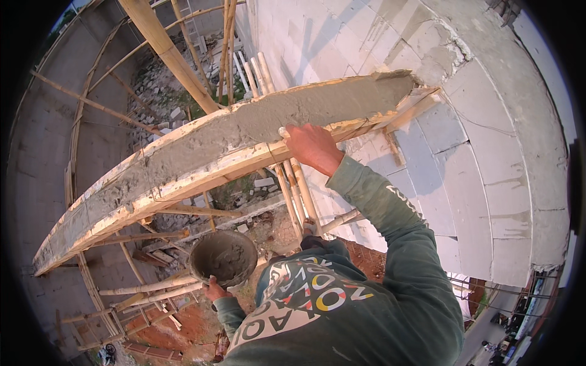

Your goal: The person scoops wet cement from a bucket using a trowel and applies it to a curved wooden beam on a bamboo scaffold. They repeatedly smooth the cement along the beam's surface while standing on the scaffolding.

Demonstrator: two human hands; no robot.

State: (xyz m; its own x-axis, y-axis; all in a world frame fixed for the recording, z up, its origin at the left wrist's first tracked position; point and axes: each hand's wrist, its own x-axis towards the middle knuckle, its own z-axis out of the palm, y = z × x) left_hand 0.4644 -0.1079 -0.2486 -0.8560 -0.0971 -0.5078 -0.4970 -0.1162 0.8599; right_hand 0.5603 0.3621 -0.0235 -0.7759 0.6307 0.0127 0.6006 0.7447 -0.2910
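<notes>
A long timber formwork beam [177,189] crosses the view, its trough holding wet grey concrete [354,100]. My right hand [311,146] is at the beam’s near edge, fingers closed round a small pale object [284,132], seemingly a tool handle; the rest of it is unclear. Below the beam, my left hand [217,290] grips the lower rim of a round dark bucket [207,256] with grey mortar inside.
Pale block walls [500,195] rise at the right and far left. Bamboo poles [171,58] form scaffolding around and under the beam, above rubble and reddish soil [155,335]. A ladder [194,27] stands at the back; rebar and a road lie far below right.
</notes>
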